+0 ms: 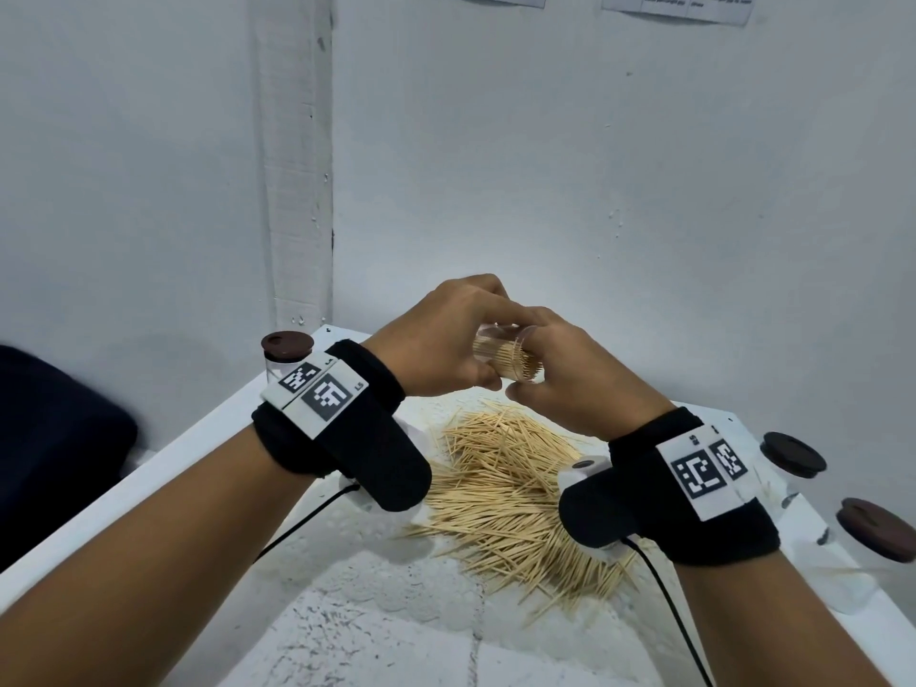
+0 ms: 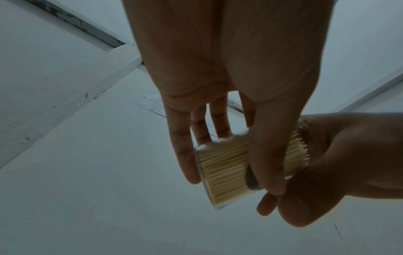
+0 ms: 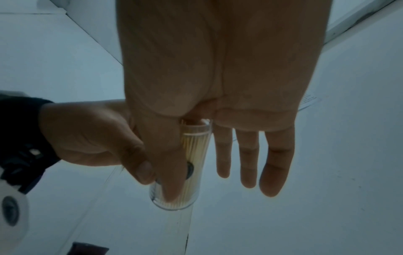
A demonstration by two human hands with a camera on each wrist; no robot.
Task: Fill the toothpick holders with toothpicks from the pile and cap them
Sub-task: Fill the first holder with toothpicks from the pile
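A clear toothpick holder [image 1: 505, 360], packed with toothpicks and without a cap, is held tilted in the air above the loose pile of toothpicks [image 1: 510, 498]. My left hand [image 1: 446, 339] pinches its closed end, with the thumb [image 2: 268, 155] across the holder [image 2: 222, 167] and the fingers behind it. My right hand [image 1: 560, 379] grips the open end, thumb along the holder [image 3: 196, 151], while three fingers [image 3: 248, 160] stretch out straight. A small dark round spot [image 2: 253, 179] shows on the holder by the thumbs; I cannot tell what it is.
One clear holder with a brown cap [image 1: 287, 342] stands at the table's back left corner. Two more capped holders [image 1: 793, 453] [image 1: 877, 530] stand at the right. White walls close in behind, and the table's raised white edge [image 1: 198, 428] runs along the left.
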